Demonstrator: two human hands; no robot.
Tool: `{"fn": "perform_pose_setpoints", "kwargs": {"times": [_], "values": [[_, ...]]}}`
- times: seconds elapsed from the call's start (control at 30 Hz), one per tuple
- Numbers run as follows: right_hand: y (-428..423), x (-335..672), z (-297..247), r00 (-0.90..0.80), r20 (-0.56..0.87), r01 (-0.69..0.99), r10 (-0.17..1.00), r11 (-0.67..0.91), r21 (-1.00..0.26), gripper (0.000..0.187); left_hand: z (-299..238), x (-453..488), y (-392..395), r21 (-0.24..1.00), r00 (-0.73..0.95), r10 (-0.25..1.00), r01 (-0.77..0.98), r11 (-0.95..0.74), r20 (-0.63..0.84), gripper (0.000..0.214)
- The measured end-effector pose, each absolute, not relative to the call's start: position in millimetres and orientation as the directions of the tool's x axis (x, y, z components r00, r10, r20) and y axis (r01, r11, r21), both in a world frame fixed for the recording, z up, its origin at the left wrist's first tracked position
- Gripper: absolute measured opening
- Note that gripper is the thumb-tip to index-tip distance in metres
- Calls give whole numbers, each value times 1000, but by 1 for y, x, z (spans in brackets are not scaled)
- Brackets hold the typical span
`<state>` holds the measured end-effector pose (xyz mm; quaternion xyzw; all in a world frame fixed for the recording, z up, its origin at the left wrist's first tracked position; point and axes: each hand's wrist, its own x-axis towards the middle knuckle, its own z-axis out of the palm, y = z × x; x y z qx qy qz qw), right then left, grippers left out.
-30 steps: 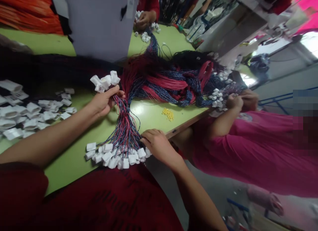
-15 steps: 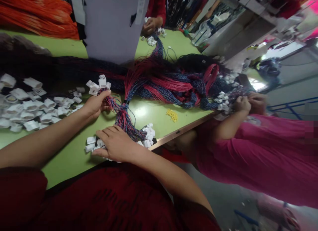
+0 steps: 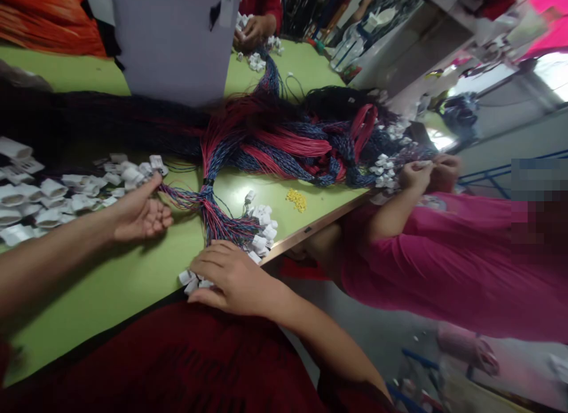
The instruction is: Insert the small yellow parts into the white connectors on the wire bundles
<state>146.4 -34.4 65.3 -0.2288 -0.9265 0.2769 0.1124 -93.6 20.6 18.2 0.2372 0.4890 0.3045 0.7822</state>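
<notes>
My left hand point(image 3: 142, 216) is turned palm up with its fingers loosely curled and apart from the thumb. Its thumb touches thin wires beside a small group of white plastic connectors point(image 3: 133, 174). My right hand point(image 3: 231, 277) lies palm down with outstretched fingers over white connectors point(image 3: 190, 279) at the table's near edge, partly hiding them. Between my hands is a bundle of red and blue wires point(image 3: 206, 191), tied at its middle. Its strands fan out toward both hands and to another cluster of white connectors point(image 3: 266, 226) on the right.
Many larger white connectors point(image 3: 48, 203) are heaped at the left. A long mass of red and blue wires point(image 3: 293, 147) runs across the green table point(image 3: 146, 277). Small yellow pieces point(image 3: 296, 200) lie near its edge. Two co-workers handle wires, one at the right point(image 3: 426, 170), one beyond the grey panel point(image 3: 171, 46).
My left hand has moved left, turned palm up and loosened its fingers from the wires; its connectors now rest by the left heap. My right hand has shifted slightly right and down.
</notes>
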Motion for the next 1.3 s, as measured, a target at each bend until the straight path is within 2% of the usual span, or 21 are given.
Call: {"fn": "perform_pose_setpoints", "kwargs": {"times": [0.03, 0.07, 0.1, 0.17, 0.2, 0.23, 0.3, 0.37, 0.43, 0.5, 0.6, 0.67, 0.8, 0.87, 0.93, 1.0, 1.1, 1.2, 1.3], "values": [[-35, 153, 69, -843, 129, 360, 522, 727, -586, 31, 22, -89, 11, 579, 404, 598, -183, 794, -692, 65], [-35, 161, 72, -800, 182, 368, 572, 707, -604, 24, 28, -82, 2, 562, 446, 563, -150, 813, -696, 67], [-35, 171, 74, -736, 235, 389, 635, 680, -622, 19, 36, -73, -4, 648, 440, 643, -164, 744, -627, 59], [-33, 191, 75, -547, 324, 461, 772, 601, -653, 15, 51, -50, -6, 908, 414, 846, -93, 407, -337, 26], [-32, 200, 74, -436, 351, 505, 829, 548, -667, 16, 58, -37, -2, 980, 387, 907, -32, 196, -168, 21], [-32, 209, 72, -329, 368, 546, 870, 493, -677, 16, 63, -24, 5, 997, 394, 917, 65, 32, -55, 21], [-31, 222, 67, -174, 381, 611, 908, 403, -681, 16, 67, 2, 23, 911, 442, 897, 362, -197, 18, 33], [-33, 231, 60, -113, 391, 659, 914, 363, -658, 15, 64, 24, 40, 689, 531, 846, 634, -352, -56, 44], [-37, 238, 53, -101, 398, 697, 912, 351, -625, 13, 59, 42, 50, 487, 586, 788, 753, -442, -189, 46], [-40, 243, 47, -87, 393, 721, 915, 330, -609, 13, 54, 54, 53, 369, 591, 759, 793, -485, -272, 44], [-42, 248, 40, -46, 370, 736, 928, 282, -615, 13, 49, 61, 53, 316, 601, 736, 796, -517, -312, 36], [-40, 251, 37, -11, 360, 740, 933, 249, -625, 14, 44, 60, 56, 374, 633, 707, 768, -520, -316, 30], [-31, 254, 34, 107, 355, 708, 929, 179, -683, 17, 33, 54, 66, 675, 685, 683, 631, -382, -254, 17], [-27, 256, 33, 211, 346, 667, 914, 124, -735, 19, 31, 51, 71, 850, 706, 682, 467, -245, -191, 15], [-22, 256, 31, 307, 311, 609, 900, 65, -790, 21, 31, 49, 74, 971, 710, 692, 233, -50, -135, 16], [-16, 254, 28, 351, 254, 529, 901, 33, -848, 22, 33, 46, 77, 994, 681, 726, 15, 111, -92, 19], [-7, 244, 26, 289, 200, 402, 936, 71, -913, 29, 33, 41, 79, 975, 613, 789, -158, 160, -30, 17], [0, 229, 31, 140, 183, 386, 973, 117, -915, 38, 30, 40, 79, 976, 541, 840, -165, 146, -34, 19], [3, 217, 39, 40, 140, 479, 989, 104, -872, 35, 32, 42, 76, 986, 459, 884, -86, 146, -90, 20]]}}
